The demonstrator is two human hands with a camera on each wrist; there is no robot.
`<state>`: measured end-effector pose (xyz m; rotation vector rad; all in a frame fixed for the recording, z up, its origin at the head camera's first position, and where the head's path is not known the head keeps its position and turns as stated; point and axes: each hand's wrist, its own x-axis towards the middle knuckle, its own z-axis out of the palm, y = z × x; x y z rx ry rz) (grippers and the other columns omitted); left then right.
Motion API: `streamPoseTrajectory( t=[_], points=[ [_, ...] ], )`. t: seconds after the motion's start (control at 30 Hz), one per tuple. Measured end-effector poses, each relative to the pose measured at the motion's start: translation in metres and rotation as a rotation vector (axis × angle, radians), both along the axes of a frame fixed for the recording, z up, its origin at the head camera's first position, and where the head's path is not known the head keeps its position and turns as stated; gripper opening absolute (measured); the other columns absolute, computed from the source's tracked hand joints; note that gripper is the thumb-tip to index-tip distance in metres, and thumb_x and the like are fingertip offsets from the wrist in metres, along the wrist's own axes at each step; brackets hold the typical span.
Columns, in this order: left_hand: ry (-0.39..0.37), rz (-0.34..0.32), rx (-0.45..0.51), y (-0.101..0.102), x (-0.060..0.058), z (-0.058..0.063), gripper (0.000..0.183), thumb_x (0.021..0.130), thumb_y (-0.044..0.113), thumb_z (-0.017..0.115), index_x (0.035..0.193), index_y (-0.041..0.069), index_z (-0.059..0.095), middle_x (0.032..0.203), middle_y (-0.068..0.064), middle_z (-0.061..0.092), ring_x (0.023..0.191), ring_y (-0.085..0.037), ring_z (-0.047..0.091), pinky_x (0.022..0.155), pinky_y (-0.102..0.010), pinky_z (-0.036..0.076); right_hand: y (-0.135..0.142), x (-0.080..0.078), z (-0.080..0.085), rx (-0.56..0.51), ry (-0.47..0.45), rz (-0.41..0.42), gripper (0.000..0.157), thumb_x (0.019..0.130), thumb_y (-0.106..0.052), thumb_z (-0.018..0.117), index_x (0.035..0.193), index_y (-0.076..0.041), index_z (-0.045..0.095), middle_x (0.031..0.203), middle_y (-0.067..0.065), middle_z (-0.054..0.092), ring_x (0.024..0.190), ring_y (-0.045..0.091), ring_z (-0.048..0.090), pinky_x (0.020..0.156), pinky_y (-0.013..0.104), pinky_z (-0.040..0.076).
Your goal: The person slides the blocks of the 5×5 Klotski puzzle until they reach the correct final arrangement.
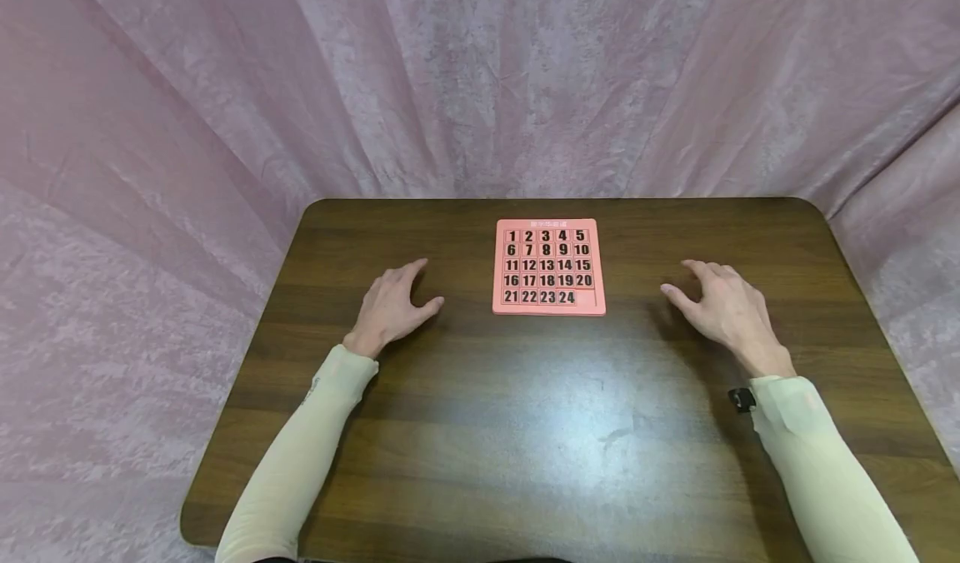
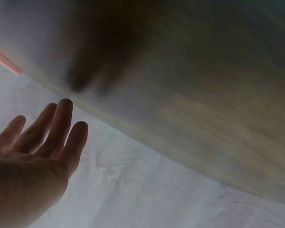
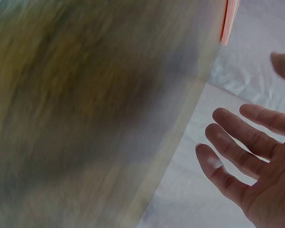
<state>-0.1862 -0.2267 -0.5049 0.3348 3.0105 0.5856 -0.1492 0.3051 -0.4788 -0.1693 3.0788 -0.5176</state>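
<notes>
A pink sliding number puzzle point(image 1: 549, 308) lies flat near the far side of the table, its tiles in order from 1 to 24 with a blank slot at the lower right corner. To its left is my left hand point(image 1: 387, 306), fingers loosely spread and holding nothing. On the other side my right hand point(image 1: 723, 303) hovers apart from the puzzle, thumb and fingers relaxed. Both palms show nothing in them, in the left wrist view at the left hand point(image 2: 35, 161) and in the right wrist view at the right hand point(image 3: 261, 166).
The brown wooden table point(image 1: 487, 430) has rounded corners and a bright reflection in its middle. Pinkish velvet curtains point(image 1: 480, 80) hang behind it and along both sides. A small black device point(image 1: 742, 400) sits at the right wrist, by the pale sleeve.
</notes>
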Motion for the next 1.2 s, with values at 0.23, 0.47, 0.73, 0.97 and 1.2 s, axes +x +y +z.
streamPoseTrajectory(
  t=[0.23,0.47,0.73,0.97,1.2],
  points=[
    [-0.014,-0.037,-0.004,0.012,0.000,0.004,0.079,0.096,0.057,0.069,0.162,0.015,0.052,0.165,-0.011,0.056,0.150,-0.041,0.053,0.124,-0.060,0.043,-0.008,0.002,0.000,-0.013,0.035,0.022,0.055,0.112,-0.042,0.057,0.146,0.002,0.061,0.144,0.039,0.062,0.128,0.059,0.062,0.092,0.075,0.052],
    [-0.019,-0.096,-0.041,0.030,-0.003,0.011,0.078,0.096,0.056,0.072,0.158,0.011,0.057,0.163,-0.013,0.058,0.152,-0.039,0.052,0.127,-0.059,0.041,-0.022,0.000,0.002,-0.008,0.057,0.040,0.048,0.110,-0.035,0.061,0.142,0.000,0.066,0.142,0.035,0.066,0.127,0.055,0.065,0.091,0.073,0.054],
    [-0.043,-0.166,-0.091,0.059,-0.009,0.012,0.083,0.093,0.060,0.077,0.157,0.012,0.058,0.164,-0.012,0.058,0.153,-0.036,0.052,0.127,-0.057,0.042,-0.042,-0.010,0.007,-0.007,-0.004,0.088,0.048,0.109,-0.035,0.063,0.143,-0.001,0.067,0.139,0.029,0.071,0.125,0.049,0.068,0.094,0.069,0.055],
    [-0.046,-0.206,-0.146,0.082,-0.013,0.010,0.091,0.088,0.065,0.080,0.159,0.013,0.057,0.169,-0.010,0.053,0.151,-0.034,0.053,0.124,-0.057,0.045,-0.062,-0.017,0.005,-0.070,-0.021,0.145,0.039,0.107,-0.025,0.065,0.138,-0.002,0.071,0.119,0.018,0.079,0.103,0.037,0.075,0.086,0.062,0.058],
    [-0.055,-0.249,-0.159,0.095,-0.017,0.006,0.092,0.088,0.069,0.079,0.161,0.019,0.055,0.174,-0.008,0.046,0.152,-0.034,0.052,0.118,-0.059,0.049,-0.075,-0.026,0.001,-0.081,-0.062,0.199,0.039,0.102,-0.025,0.073,0.135,-0.005,0.073,0.095,0.005,0.074,0.084,0.023,0.068,0.075,0.051,0.055]
  ],
)
